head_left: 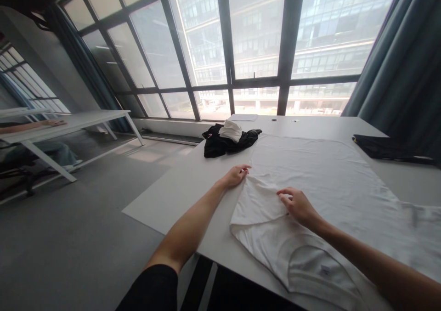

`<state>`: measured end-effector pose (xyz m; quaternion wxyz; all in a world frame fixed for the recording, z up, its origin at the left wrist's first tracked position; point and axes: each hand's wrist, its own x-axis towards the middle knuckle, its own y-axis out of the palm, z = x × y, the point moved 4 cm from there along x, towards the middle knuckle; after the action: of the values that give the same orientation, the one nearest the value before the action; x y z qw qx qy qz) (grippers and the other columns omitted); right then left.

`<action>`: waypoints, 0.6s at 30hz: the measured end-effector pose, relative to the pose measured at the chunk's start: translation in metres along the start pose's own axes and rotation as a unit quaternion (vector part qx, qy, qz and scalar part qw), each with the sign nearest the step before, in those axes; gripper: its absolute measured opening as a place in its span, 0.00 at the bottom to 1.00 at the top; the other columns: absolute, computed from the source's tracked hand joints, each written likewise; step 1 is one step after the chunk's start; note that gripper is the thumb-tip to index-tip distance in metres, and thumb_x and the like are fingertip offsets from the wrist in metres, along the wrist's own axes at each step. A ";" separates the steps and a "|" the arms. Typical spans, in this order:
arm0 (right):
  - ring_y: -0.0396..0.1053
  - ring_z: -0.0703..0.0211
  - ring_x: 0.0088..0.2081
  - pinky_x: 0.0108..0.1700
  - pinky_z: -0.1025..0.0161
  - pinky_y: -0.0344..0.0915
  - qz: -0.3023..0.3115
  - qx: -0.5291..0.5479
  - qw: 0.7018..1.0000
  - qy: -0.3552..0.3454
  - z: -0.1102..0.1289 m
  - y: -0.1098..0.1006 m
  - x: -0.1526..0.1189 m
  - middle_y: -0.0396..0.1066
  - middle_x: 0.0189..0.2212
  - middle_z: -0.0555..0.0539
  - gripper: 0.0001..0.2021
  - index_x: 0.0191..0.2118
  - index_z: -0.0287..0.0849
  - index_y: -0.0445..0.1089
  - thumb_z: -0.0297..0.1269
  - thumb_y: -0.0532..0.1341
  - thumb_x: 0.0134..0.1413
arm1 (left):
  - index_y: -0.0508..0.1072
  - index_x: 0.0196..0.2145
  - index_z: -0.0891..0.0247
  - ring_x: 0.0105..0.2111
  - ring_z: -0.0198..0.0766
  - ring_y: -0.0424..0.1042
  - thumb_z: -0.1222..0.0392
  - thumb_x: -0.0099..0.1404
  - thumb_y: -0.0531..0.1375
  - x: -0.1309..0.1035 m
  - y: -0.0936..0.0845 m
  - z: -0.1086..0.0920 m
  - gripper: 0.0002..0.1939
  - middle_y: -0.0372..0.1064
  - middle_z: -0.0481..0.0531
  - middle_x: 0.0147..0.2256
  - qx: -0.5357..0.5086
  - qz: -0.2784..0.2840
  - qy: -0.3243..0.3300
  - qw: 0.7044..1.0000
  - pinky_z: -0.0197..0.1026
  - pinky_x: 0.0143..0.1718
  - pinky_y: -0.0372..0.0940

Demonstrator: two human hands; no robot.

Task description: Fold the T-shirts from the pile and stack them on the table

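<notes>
A white T-shirt lies spread over the white table, its round neckline and small label towards me. One sleeve side is folded inward over the body, with creases around it. My left hand pinches the shirt's left edge, fingertips closed on the cloth. Further right and nearer to me, my right hand has its thumb and fingers together on the folded sleeve part. The exact grip of its fingertips is partly hidden.
On the white table, black clothing lies bunched under a crumpled white cloth. Folded dark clothing lies at the right. A second table stands at the far left, where a person's forearm rests. Large windows line the back.
</notes>
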<state>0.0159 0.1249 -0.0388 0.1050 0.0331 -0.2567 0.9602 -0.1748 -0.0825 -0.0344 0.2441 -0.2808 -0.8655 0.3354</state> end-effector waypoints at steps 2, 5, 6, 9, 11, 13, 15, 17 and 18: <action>0.74 0.54 0.31 0.32 0.60 0.70 0.022 -0.011 1.000 0.014 -0.004 0.003 0.000 0.78 0.42 0.41 0.14 0.38 0.41 0.79 0.38 0.57 0.52 | 0.76 0.54 0.67 0.35 0.37 0.72 0.61 0.68 0.58 0.000 0.003 -0.001 0.19 0.77 0.55 0.40 0.012 -0.008 -0.004 1.000 0.38 0.45 0.67; 0.75 0.54 0.36 0.44 0.58 0.71 0.008 -0.042 0.999 -0.024 -0.002 0.000 0.000 0.78 0.43 0.41 0.14 0.38 0.40 0.79 0.31 0.58 0.47 | 0.77 0.54 0.66 0.36 0.38 0.72 0.62 0.68 0.59 0.000 0.003 -0.007 0.18 0.75 0.56 0.43 0.025 -0.036 0.001 0.999 0.39 0.48 0.66; 0.75 0.54 0.39 0.47 0.58 0.70 -0.001 -0.049 0.998 -0.039 -0.001 -0.001 0.000 0.77 0.44 0.41 0.15 0.38 0.40 0.79 0.29 0.58 0.46 | 0.77 0.53 0.66 0.38 0.39 0.73 0.62 0.69 0.58 -0.001 0.002 -0.011 0.17 0.74 0.57 0.44 0.031 -0.048 0.011 0.998 0.40 0.49 0.66; 0.75 0.53 0.42 0.51 0.57 0.69 -0.010 -0.055 0.997 -0.055 -0.002 -0.003 0.001 0.77 0.47 0.41 0.18 0.42 0.40 0.79 0.28 0.56 0.48 | 0.79 0.50 0.64 0.45 0.42 0.74 0.64 0.70 0.57 -0.007 -0.004 -0.032 0.14 0.74 0.58 0.46 0.051 -0.063 0.062 0.995 0.42 0.55 0.64; 0.75 0.52 0.42 0.51 0.56 0.69 -0.010 -0.055 0.997 -0.056 -0.005 -0.002 0.002 0.76 0.48 0.40 0.19 0.44 0.39 0.79 0.28 0.55 0.49 | 0.79 0.50 0.62 0.50 0.44 0.73 0.65 0.71 0.56 -0.014 -0.003 -0.050 0.15 0.74 0.58 0.49 0.057 -0.033 0.107 0.992 0.43 0.57 0.63; 0.75 0.51 0.45 0.53 0.55 0.68 -0.008 -0.057 0.997 -0.060 -0.008 -0.001 0.003 0.76 0.48 0.39 0.20 0.45 0.38 0.79 0.27 0.55 0.49 | 0.78 0.53 0.61 0.53 0.44 0.72 0.62 0.73 0.55 -0.022 0.005 -0.068 0.16 0.74 0.59 0.52 0.063 0.016 0.149 0.987 0.42 0.59 0.62; 0.74 0.50 0.48 0.54 0.56 0.68 -0.003 -0.062 0.996 -0.067 -0.011 0.001 0.003 0.76 0.48 0.38 0.21 0.45 0.37 0.79 0.26 0.54 0.49 | 0.75 0.58 0.61 0.57 0.46 0.69 0.58 0.76 0.53 -0.032 0.019 -0.082 0.18 0.71 0.60 0.57 0.082 0.061 0.175 0.979 0.45 0.61 0.60; 0.73 0.50 0.49 0.55 0.56 0.68 0.003 -0.071 0.995 -0.074 -0.013 0.003 0.004 0.76 0.48 0.39 0.21 0.46 0.37 0.79 0.26 0.54 0.49 | 0.70 0.63 0.61 0.64 0.51 0.62 0.54 0.77 0.52 -0.040 0.037 -0.087 0.21 0.64 0.62 0.63 0.118 0.096 0.177 0.972 0.51 0.65 0.54; 0.74 0.51 0.49 0.55 0.56 0.68 0.005 -0.076 0.994 -0.075 -0.015 0.003 0.005 0.76 0.48 0.39 0.21 0.46 0.37 0.79 0.25 0.54 0.49 | 0.67 0.65 0.60 0.67 0.53 0.56 0.52 0.77 0.52 -0.043 0.045 -0.087 0.23 0.60 0.62 0.66 0.141 0.111 0.170 0.969 0.55 0.67 0.50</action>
<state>0.0104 0.1302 -0.0525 0.0825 0.0960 -0.3362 0.9333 -0.0757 -0.0441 -0.0199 0.3859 -0.3910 -0.7187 0.4262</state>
